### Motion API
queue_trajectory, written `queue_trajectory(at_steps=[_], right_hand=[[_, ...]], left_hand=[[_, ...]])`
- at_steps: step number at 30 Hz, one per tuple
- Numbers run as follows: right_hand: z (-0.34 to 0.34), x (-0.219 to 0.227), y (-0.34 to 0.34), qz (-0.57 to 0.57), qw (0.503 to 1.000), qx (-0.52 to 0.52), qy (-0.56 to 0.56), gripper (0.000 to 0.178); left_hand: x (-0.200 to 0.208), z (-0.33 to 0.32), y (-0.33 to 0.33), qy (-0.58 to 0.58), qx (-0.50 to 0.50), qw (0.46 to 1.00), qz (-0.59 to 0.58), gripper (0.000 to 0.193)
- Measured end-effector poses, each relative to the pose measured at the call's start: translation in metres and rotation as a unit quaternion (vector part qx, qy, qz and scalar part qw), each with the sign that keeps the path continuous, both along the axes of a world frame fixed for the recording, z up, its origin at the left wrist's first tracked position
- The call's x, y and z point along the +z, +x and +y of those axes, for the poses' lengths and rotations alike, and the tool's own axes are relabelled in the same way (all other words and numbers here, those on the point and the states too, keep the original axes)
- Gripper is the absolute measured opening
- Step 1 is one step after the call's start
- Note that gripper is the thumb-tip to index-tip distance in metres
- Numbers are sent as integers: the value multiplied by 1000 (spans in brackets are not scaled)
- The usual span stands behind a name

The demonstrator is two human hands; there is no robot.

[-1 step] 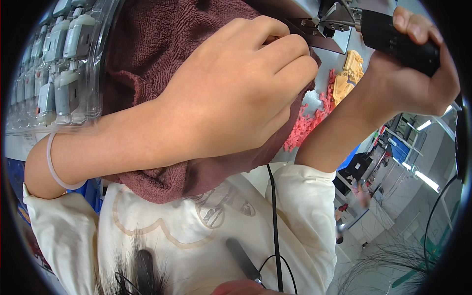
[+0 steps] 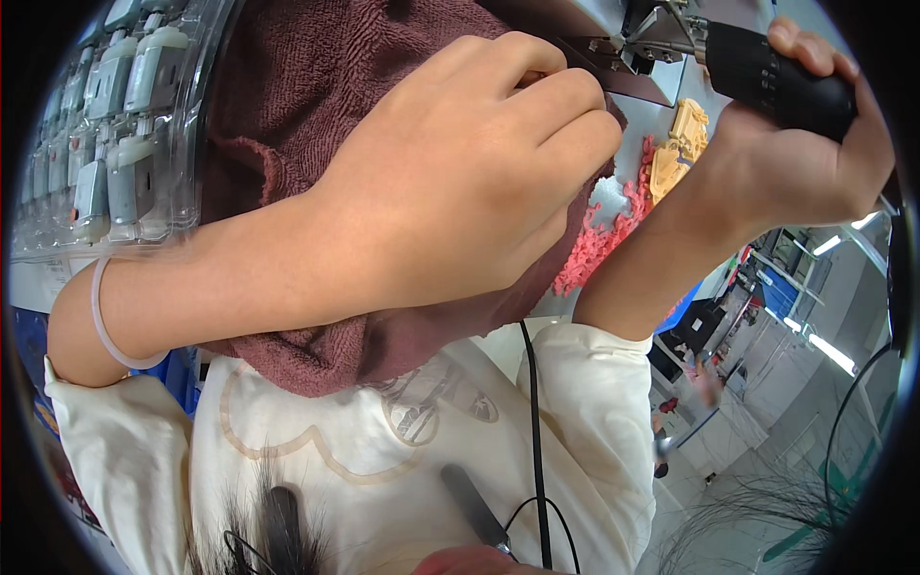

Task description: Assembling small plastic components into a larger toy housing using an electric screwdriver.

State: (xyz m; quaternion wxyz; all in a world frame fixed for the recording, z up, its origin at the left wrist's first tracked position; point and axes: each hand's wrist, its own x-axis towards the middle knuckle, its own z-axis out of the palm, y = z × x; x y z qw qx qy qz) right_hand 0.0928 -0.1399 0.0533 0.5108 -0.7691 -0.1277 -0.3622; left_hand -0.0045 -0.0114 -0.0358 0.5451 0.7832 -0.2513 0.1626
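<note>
My left hand [image 2: 479, 163] rests back-up over a maroon towel [image 2: 287, 105], its fingers curled down and closed. Whatever they grip is hidden beneath the knuckles. At the upper right, my right hand [image 2: 795, 158] is wrapped round a black cylindrical handle [image 2: 771, 77]. A thin metal shaft [image 2: 671, 45] runs from this handle toward a small metal bracket mechanism [image 2: 637, 53], just beyond my left fingers. That mechanism sits beside a dark metal block [image 2: 556, 24].
A clear plastic tray [image 2: 196, 144] of small silver motors [image 2: 153, 72] stands at the left. Pink small parts [image 2: 599, 249] and cream plastic pieces [image 2: 678, 149] lie between my forearms. A black cable [image 2: 537, 431] hangs down in front of my white top.
The black handle and my right hand have shifted very slightly downward. My left hand stays almost in the same place.
</note>
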Motion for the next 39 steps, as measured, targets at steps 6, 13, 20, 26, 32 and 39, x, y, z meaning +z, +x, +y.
queue_trajectory(at_steps=[6, 13, 20, 26, 32, 39], right_hand=[[21, -4, -13, -20, 998, -62, -1, 19], [37, -2, -13, -40, 996, -75, -3, 19], [13, 14, -25, -36, 999, -14, 26, 16], [-40, 57, -43, 37, 970, 146, 192, 14], [-42, 54, -63, -2, 965, 232, 124, 16], [-18, 42, -67, 59, 977, 174, 104, 17]], left_hand=[[0, 2, 3, 0, -5, 1000, 0, 22], [1, 8, 5, -4, 5, 1000, -15, 22], [16, 1, 1, -1, 7, 1000, -20, 23], [23, -9, 1, 14, 2, 1000, -16, 23], [33, 0, 3, 60, 11, 995, -77, 25], [32, -2, 5, 34, 9, 996, -79, 25]])
